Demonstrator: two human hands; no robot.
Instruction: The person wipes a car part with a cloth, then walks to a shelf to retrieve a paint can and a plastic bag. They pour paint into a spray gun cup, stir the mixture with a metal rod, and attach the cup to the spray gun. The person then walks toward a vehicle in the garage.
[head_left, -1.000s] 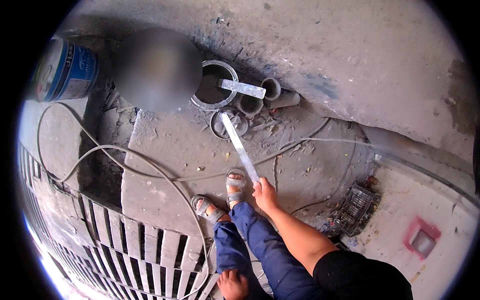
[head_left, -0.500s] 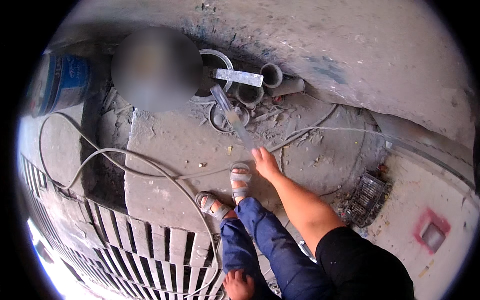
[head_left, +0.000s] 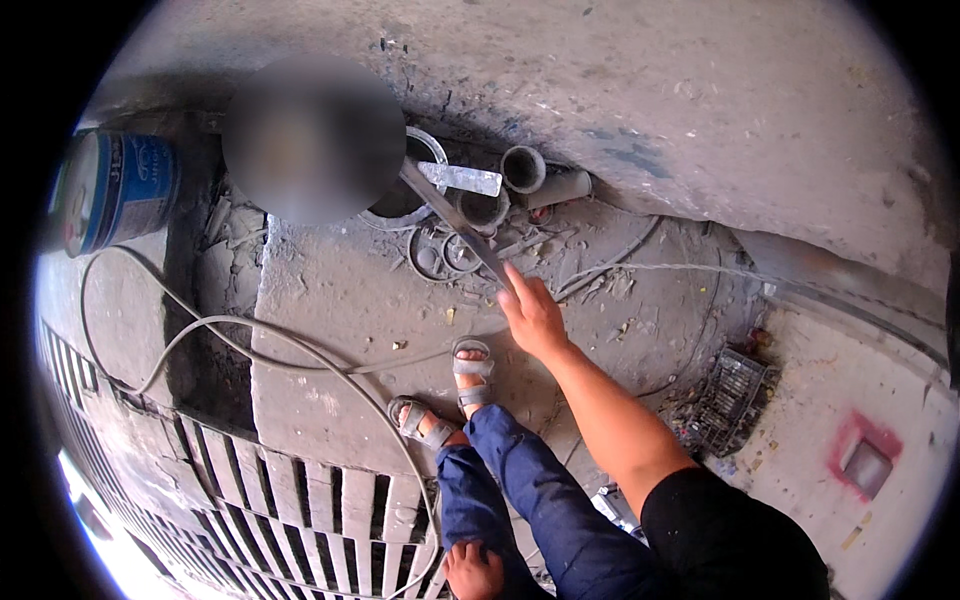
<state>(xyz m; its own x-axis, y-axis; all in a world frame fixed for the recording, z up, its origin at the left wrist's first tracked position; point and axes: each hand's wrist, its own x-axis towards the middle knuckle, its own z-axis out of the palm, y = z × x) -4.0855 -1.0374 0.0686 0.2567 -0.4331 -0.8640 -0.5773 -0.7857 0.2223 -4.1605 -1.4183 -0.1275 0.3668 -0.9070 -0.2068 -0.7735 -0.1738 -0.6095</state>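
Note:
My right hand (head_left: 534, 314) is closed round the near end of a long flat metal strip (head_left: 458, 228). The strip slants up and left, and its far end reaches over a round container with a pale rim (head_left: 438, 148), into a blurred patch that hides what is there. A second flat strip, whitish and smeared (head_left: 466, 179), juts out over the container's right side. Low in the view, my left hand (head_left: 473, 570) rests with its fingers laid over my blue-trousered leg, holding nothing.
Grey cylinders (head_left: 523, 169) and round rings (head_left: 427, 254) lie beside the container, along the wall. A blue bucket (head_left: 140, 190) is at the far left. A hose (head_left: 270, 345) loops over the floor near my sandals. A black crate (head_left: 728, 398) stands right, slatted boards (head_left: 320, 500) lower left.
The strip's far end has moved left over the container, and its face has turned from shiny to dark. My right hand has risen slightly. My left hand stays on my leg.

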